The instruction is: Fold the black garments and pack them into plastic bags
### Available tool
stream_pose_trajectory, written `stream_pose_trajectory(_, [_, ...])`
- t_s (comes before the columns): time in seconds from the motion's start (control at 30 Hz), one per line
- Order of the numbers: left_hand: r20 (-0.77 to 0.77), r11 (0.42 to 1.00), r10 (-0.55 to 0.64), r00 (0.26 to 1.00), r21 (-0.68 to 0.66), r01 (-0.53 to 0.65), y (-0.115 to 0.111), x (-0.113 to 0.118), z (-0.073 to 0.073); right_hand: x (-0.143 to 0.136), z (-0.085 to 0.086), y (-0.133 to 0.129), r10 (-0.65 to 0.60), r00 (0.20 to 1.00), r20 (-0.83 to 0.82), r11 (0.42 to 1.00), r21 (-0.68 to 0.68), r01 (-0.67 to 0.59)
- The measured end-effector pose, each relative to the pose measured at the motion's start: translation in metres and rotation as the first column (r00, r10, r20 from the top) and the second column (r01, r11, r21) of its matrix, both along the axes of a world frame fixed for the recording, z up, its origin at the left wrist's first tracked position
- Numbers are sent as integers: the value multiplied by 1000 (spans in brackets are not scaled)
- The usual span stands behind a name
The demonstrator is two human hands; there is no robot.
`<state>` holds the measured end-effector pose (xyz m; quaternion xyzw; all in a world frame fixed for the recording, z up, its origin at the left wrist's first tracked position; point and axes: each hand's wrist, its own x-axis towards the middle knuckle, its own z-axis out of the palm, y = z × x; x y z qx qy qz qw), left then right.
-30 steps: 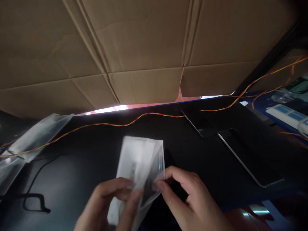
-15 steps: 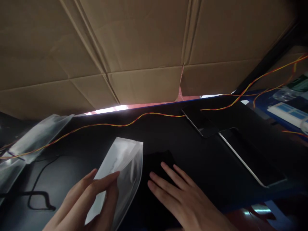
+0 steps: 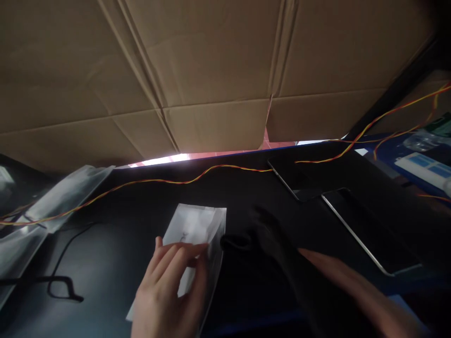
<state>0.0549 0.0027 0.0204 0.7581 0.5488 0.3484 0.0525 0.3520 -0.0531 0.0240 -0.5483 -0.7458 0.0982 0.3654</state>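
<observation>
My left hand (image 3: 172, 286) has thumb and forefinger pinched together at the right edge of a clear plastic pouch (image 3: 197, 220). A white sheet with a small dark mark shows in the pouch, which lies slanted on the black tabletop. Right of it, a soft black cloth (image 3: 278, 249) is bunched up and lifted, with a folded loop beside the pouch. My right hand (image 3: 338, 272) is behind this cloth and raises it; the cloth covers its fingers, and only the hand's edge and forearm show.
Two dark-screened phones, one farther back (image 3: 294, 180) and one nearer (image 3: 369, 230), lie at the right. A twisted red-yellow wire (image 3: 197, 180) crosses the table. Plastic bags (image 3: 70, 195) and a black-framed piece (image 3: 65, 286) lie left. Cardboard (image 3: 211, 70) stands behind. A white-blue box (image 3: 424, 169) is far right.
My right hand has gone from lying spread on the black cloth to lifting it, shifting right. The left hand and the pouch now appear farther right.
</observation>
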Motion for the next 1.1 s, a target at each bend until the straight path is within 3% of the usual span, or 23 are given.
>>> stream_pose_trajectory(0.13, [140, 997, 57, 988, -66, -48, -1, 10, -4, -34, 5, 17, 200, 974, 106, 975, 76, -209])
stream_pose_trajectory(0.27, [200, 994, 78, 977, -91, -61, 0, 7, -11, -79, -6, 29, 130, 977, 170, 990, 28, -136])
stream_pose_trajectory(0.33, [229, 991, 100, 968, -105, -77, -1, 4, -13, -86, -7, 31, 140, 968, 209, 990, -37, -135])
stream_pose_trajectory(0.5, [257, 988, 65, 964, -151, -27, -8, 3, -8, -78, 11, 37, 400, 854, 333, 915, -94, -392])
stream_pose_trajectory(0.6, [166, 980, -70, 984, -174, 100, -7, -4, -3, -75, 20, 43, 475, 829, 296, 879, -119, -461])
stream_pose_trajectory(0.7, [-55, 962, -210, 976, -191, 196, -3, -23, -1, -74, 22, 46, 497, 839, 223, 867, -174, -467])
stream_pose_trajectory(0.83, [-337, 940, -333, 881, -195, 280, 2, -48, -9, -75, 14, 48, 490, 853, 181, 865, -220, -450])
stream_pose_trajectory(0.93, [-391, 928, -370, 843, -192, 319, 3, -48, -17, -87, 3, 50, 505, 855, 122, 849, -248, -467])
stream_pose_trajectory(1.1, [-403, 923, -381, 832, -216, 319, 4, -40, -19, -119, -11, 58, 268, 963, 32, 923, -294, -247])
